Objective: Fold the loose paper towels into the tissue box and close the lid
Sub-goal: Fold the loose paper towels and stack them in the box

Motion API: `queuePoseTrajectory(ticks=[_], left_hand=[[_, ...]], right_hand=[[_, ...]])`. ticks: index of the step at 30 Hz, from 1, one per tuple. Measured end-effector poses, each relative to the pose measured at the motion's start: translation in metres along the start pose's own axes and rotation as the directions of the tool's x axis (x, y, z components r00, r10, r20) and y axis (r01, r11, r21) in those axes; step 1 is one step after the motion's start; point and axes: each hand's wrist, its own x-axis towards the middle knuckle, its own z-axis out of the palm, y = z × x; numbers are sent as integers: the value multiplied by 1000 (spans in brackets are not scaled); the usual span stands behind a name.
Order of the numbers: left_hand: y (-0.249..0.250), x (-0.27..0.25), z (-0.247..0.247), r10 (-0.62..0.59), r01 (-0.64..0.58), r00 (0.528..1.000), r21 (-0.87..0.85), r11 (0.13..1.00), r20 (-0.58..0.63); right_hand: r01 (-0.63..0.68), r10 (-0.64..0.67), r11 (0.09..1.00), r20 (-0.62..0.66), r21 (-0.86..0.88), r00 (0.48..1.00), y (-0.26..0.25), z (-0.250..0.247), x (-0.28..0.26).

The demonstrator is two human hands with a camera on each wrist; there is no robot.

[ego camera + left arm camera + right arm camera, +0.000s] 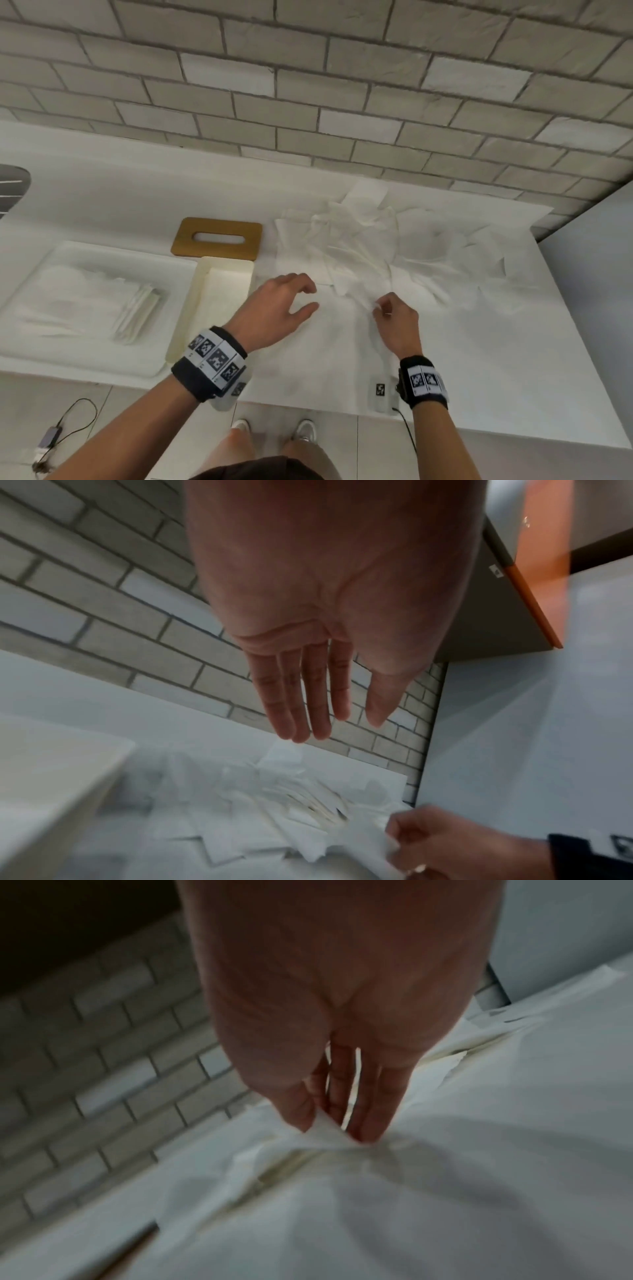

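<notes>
Grip, left: our left hand [279, 308] hovers slack, fingers extended, holding nothing, just right of the tissue box [214, 301].
Grip, right: our right hand [394, 317] pinches one edge of a paper towel [325, 1131] between thumb and fingers, further right of the box.
Landmark: tissue box, cream, uncovered, near the counter's front edge; we see no towels in it from the head view, though its floor is partly hidden.
Left of box: a white tray [41, 359] touching or just beside the box, carrying one stack of folded towels [135, 315].
Behind box: wooden lid [217, 237] with its slot, lying flat, off the box.
Right of box: loose paper towels [383, 246] spread in an overlapping heap toward the wall.
Risk 1: we judge the pinched sheet may drag its neighbours along, since the sheets overlap.
Risk 2: thin paper may tear or crumple if only one edge is pulled while the other hand is idle.
Risk 3: sheets near the front edge could slide off the counter [102, 192].
Count: hands 2; box 1; lid 1; tray 1; folded stack 1; loose sheets many, not countable.
</notes>
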Motion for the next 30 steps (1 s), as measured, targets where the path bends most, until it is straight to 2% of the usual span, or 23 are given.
queuePoseTrajectory(ticks=[4,7,10,12,14,16,17,18,19,20,21,23,24,27,30], left_hand=[[34,19,35,-30,27,999,-101,994,-30],[53,35,48,-90,59,990,-260,964,-107],[65,49,56,-117,108,993,-359,927,-4],[71,52,63,-104,109,994,-425,899,35],[70,51,71,-160,127,987,-489,863,-25],[61,46,77,-268,162,954,-514,842,-138],[54,44,77,-324,193,929,-514,836,-179],[47,40,76,-370,221,906,-514,829,-207],[41,35,75,-415,255,881,-511,821,-226],[35,32,73,-445,273,860,-512,815,-249],[31,28,71,-471,298,842,-504,811,-261],[25,22,66,-509,332,818,-504,797,-268],[23,19,65,-521,336,809,-515,789,-271],[21,12,55,-557,360,786,-533,766,-269],[22,7,47,-569,357,780,-559,748,-262]], right_hand=[[211,-185,938,-116,276,976,-26,-40,-37],[263,-217,856,-153,444,964,-41,-73,-49],[192,-161,761,-107,620,981,-47,-85,-45],[142,-113,771,-87,621,990,-48,-80,-40],[63,-92,764,11,643,996,-46,-71,-29],[-7,-82,734,98,680,992,-45,-65,-14],[-5,-71,739,86,673,994,-42,-61,-3],[29,-68,792,40,610,997,-38,-55,11],[83,-91,879,-6,470,996,-32,-47,26],[134,-138,956,-5,260,990,-27,-38,42],[183,-184,982,49,38,982,-23,-27,55],[284,-246,913,158,-294,956,-15,-7,78],[306,-255,877,181,-371,950,-14,-3,87],[291,-268,904,114,-312,956,-21,-11,109],[313,-309,949,80,-43,948,-47,-34,120]])
